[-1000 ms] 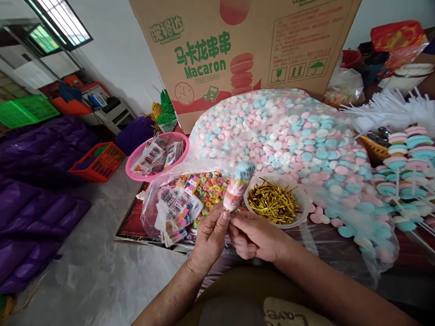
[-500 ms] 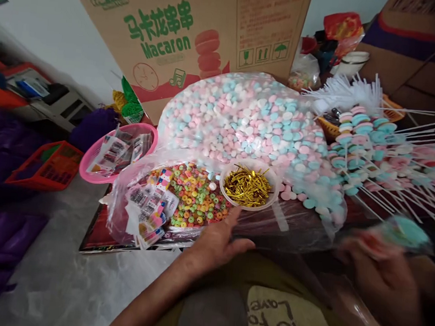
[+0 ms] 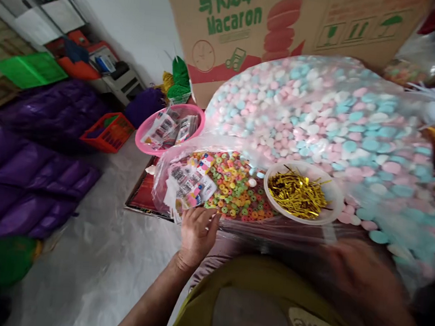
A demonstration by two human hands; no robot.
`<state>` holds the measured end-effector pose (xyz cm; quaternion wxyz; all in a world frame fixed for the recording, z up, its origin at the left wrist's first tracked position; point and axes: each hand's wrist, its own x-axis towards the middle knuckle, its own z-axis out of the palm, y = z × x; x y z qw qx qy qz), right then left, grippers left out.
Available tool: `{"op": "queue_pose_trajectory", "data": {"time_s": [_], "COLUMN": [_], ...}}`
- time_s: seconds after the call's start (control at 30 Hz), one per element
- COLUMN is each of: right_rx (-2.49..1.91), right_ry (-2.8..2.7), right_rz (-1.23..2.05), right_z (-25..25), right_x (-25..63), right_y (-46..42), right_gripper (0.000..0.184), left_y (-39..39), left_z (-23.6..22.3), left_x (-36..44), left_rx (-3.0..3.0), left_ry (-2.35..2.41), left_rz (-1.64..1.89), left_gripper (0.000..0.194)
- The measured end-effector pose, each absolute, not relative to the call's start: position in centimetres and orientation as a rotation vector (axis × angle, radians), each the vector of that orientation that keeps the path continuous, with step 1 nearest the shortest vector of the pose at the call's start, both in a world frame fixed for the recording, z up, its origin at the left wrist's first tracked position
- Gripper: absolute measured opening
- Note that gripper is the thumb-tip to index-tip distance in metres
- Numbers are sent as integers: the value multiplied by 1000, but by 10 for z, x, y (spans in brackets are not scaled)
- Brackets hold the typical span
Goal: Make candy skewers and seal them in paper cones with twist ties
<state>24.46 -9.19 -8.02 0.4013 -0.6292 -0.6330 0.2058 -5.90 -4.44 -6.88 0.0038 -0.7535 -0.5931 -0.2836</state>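
The left hand (image 3: 197,231), grip loosely curled and grasping nothing, touches the stack of small printed sticker labels (image 3: 187,186) just beside the colourful ring candies (image 3: 238,189), within easy reach; the blurred right hand's (image 3: 362,285) grip I cannot tell.

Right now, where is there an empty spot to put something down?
The grey floor is bare, bordered by the purple bags, the red basket and the tray edge. Up on the tray it is crowded: sticker packs, ring candy, the bowl of gold ties and the big candy bag touch one another. The left hand reaches the stickers.
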Motion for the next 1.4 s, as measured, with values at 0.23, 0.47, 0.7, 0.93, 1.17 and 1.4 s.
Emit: {"op": "queue_pose_trajectory", "data": {"time_s": [0.23,0.47,0.7,0.93,1.17,1.4], "right_rx": [-1082,-1220,-1195,-1144,-1272,-1531], "right_ry": [-2541,-2705,-2750,-2573,-2312,-2144], "right_rz": [82,-30,0,79,198,108], "right_z": [-29,-29,-15,13,7,-5], "right_x": [67,16,31,73,131,197], "right_y": [28,125,136,102,73,42], "right_gripper": [18,32,20,27,17,23], "left_y": [-43,-15,23,75,88,63], "left_z": [-84,-92,-60,-10,-17,-34], "left_x": [-124,-118,-113,-83,-59,17], "left_rx": [-1984,-2035,-1978,-2338,-2757,-2835], "left_ry": [-2048,-2094,-1962,-1750,-1316,-1669], "left_rz": [-938,-802,-853,-624,-871,-1109], "left_gripper": [18,19,41,18,30,24]}}
